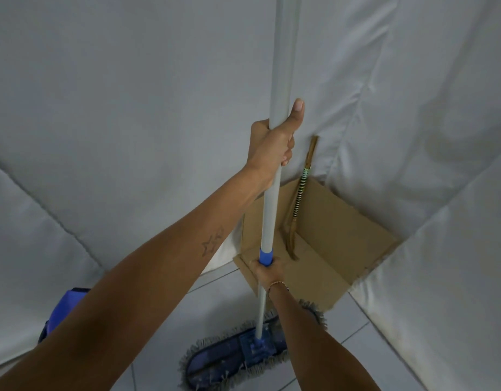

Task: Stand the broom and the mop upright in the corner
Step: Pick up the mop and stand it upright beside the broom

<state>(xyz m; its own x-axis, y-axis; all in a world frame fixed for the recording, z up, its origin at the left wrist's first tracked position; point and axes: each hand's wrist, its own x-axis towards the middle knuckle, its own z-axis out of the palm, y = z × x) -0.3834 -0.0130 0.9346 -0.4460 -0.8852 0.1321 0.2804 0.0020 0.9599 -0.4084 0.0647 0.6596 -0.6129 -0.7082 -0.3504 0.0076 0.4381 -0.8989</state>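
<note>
Left hand (274, 145): fingers curled tight around the grey pole of the mop (269, 210), thumb laid up along the shaft. Right hand (267, 270): fingers closed around the same pole just below the blue collar (265, 256). Pole held close to upright; flat fringed mop head (238, 354) low over the tiled floor (356, 328), short of the corner, contact with the tiles not discernible.

Broom (298, 201): already leaning upright in the corner where the white cloth walls (130, 108) meet, striped handle up, bristle end down on the cardboard.

Risks, as judged:
- Hinged mop head swinging flat and kicking the pole outward on release.
- Cloth backing giving way under the pole, letting it slide sideways.
- Pole striking the broom and toppling it.

Cardboard box (342, 235): opened out flat-sided in the corner. Contents: broom only. Blue object (66, 309) at lower left: possibly a bucket, contents not visible.
</note>
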